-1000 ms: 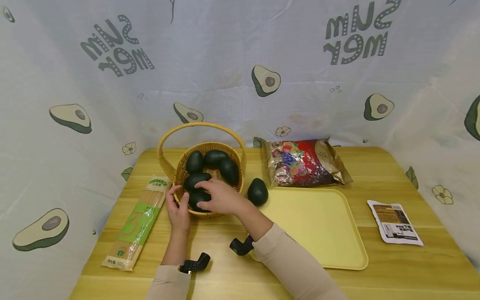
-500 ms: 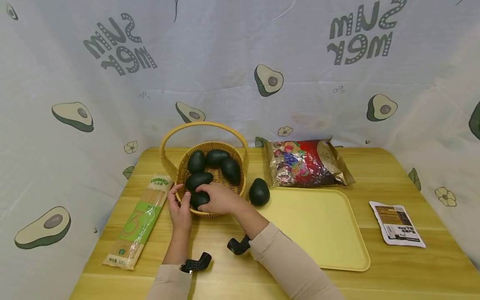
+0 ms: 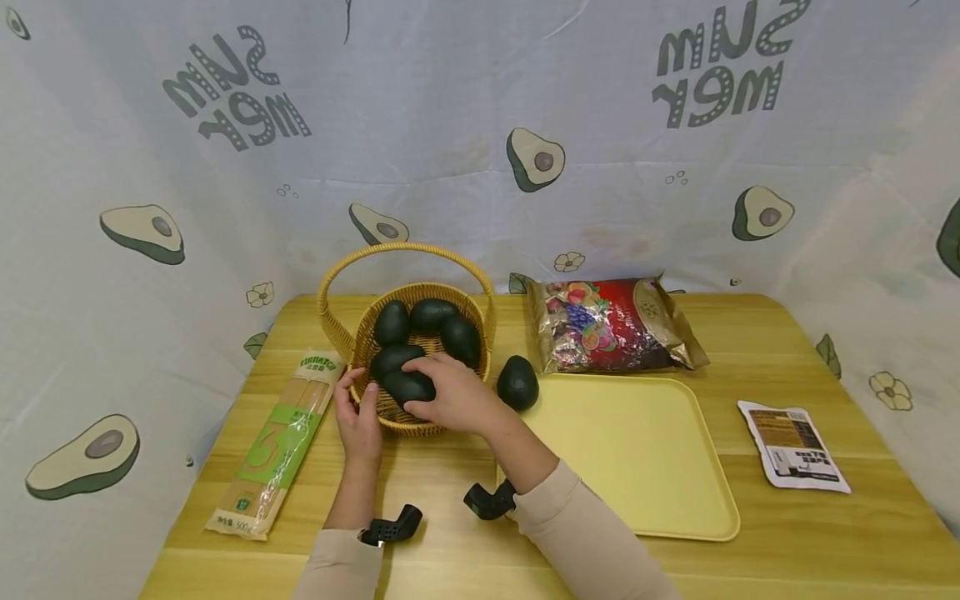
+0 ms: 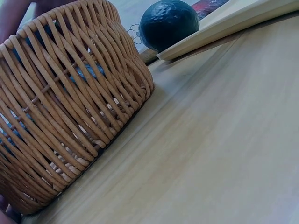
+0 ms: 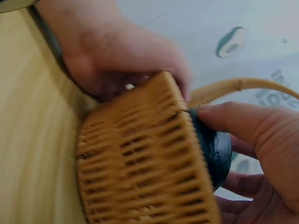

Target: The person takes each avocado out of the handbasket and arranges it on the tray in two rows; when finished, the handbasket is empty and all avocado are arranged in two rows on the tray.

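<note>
A yellow wicker basket with a tall handle stands at the left of the table, several dark green avocados inside it. My left hand grips the basket's near left rim, thumb inside and fingers outside. Reaching in from the right, my right hand holds an avocado between thumb and fingers. That avocado overlaps another one behind it in the head view. From the right wrist view, the held avocado shows just above the basket rim. Outside the basket, one avocado sits at the tray's corner.
A pale yellow tray lies right of the basket. Behind it is a red and gold candy bag. A noodle pack lies left of the basket, and a small white-edged pouch is at far right. A printed curtain hangs behind.
My right hand has moved slightly up and right, and the avocado in it has shifted with it from the basket's near wall. My left hand stays on the rim.
</note>
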### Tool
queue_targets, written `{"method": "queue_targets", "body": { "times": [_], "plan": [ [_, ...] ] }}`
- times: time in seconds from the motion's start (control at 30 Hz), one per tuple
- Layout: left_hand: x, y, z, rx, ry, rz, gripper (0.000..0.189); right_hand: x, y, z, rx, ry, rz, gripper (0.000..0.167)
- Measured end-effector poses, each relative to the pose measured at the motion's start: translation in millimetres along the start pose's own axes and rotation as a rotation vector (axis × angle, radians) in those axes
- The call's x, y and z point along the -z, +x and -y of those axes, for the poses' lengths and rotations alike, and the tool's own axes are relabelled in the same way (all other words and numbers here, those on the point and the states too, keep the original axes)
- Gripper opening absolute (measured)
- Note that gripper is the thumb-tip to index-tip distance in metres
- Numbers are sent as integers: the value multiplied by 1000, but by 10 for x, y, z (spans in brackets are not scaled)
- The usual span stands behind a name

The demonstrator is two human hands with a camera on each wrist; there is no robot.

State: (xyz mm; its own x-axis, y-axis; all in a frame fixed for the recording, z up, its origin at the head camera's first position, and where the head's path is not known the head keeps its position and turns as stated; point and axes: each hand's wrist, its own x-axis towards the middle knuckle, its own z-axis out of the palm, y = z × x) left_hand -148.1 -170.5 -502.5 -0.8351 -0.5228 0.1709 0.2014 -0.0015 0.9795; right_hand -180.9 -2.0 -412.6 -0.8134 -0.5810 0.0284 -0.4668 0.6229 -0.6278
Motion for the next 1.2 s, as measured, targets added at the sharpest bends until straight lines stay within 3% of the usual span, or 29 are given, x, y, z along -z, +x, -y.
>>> {"method": "queue_targets", "body": {
  "times": [0.3, 0.5, 0.77, 1.2],
  "plan": [
    [4, 16, 39, -30, 19, -6, 34, 276, -260, -39, -39, 111, -101, 56],
    [8, 15, 44, -33, -16, 7, 33, 397, -420, -75, -67, 167, -162, 57],
    [19, 10, 47, 1, -13, 9, 34, 526, -634, -215, -108, 269, -204, 62],
    [11, -20, 1, 28, -1, 12, 33, 676, -872, -569, -178, 265, -297, 66]
  ]
}}
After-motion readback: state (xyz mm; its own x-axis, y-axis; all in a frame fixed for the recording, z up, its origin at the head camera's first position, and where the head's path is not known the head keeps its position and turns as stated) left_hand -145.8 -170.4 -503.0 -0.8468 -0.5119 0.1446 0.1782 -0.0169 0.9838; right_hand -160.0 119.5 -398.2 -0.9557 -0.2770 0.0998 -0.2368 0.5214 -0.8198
